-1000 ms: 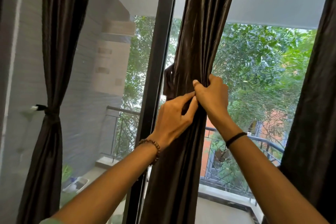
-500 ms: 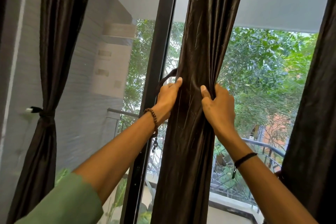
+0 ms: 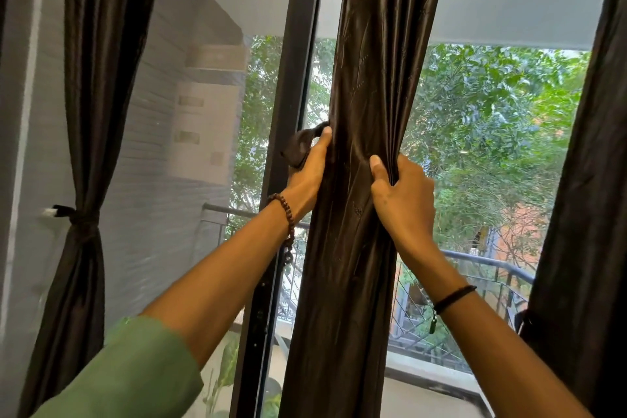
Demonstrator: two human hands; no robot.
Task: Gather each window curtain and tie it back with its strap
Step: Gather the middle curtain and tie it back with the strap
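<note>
While your left hand (image 3: pixel 307 176) clasps the left edge of the middle curtain (image 3: pixel 369 61), which hangs beside the window frame (image 3: pixel 295 78), the dark strap (image 3: pixel 300 146) loops at its fingertips. Your right hand (image 3: pixel 403 200) is curled tight round the bunched right folds. The cloth appears light, soft and slippery, so hold it at this mid-height and squeeze the folds firmly before strapping.

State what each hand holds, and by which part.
Both hold the middle curtain at mid-height. The left hand grips its left edge, the strap looped against its fingers; the right hand grips the folds at its right edge.
</note>
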